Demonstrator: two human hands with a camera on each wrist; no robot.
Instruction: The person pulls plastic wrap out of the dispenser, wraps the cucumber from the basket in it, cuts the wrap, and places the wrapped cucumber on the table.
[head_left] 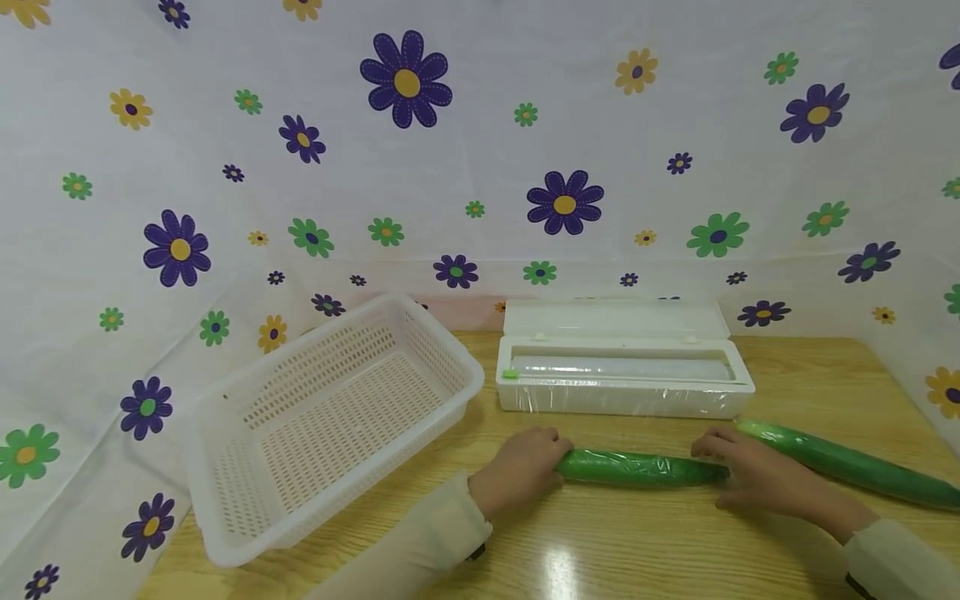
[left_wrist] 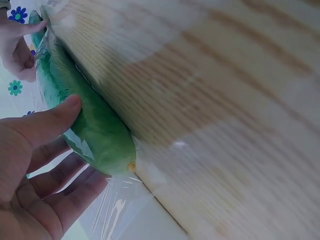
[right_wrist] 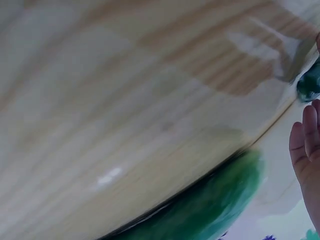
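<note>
A green cucumber (head_left: 637, 469) covered in clear cling film (left_wrist: 115, 205) lies crosswise on the table. My left hand (head_left: 523, 469) grips its left end. In the left wrist view the thumb (left_wrist: 62, 117) presses on top of the film and the fingers curl beneath. At the cucumber's darker right end, my right hand (head_left: 765, 475) holds the tip between thumb and fingers; the right wrist view catches this hand (right_wrist: 311, 150) only at its edge. Film stretches from the wrapped cucumber toward a white cling film dispenser (head_left: 622, 400) behind it, whose lid stands up.
Another cucumber (head_left: 862, 463) lies on the right, just beyond my right hand. To the left stands a white perforated plastic basket (head_left: 468, 379). The dispenser holds a film roll (head_left: 622, 367) and has a green slider (head_left: 511, 374). Flower-patterned cloth (head_left: 465, 150) hangs behind the wooden table (head_left: 645, 550).
</note>
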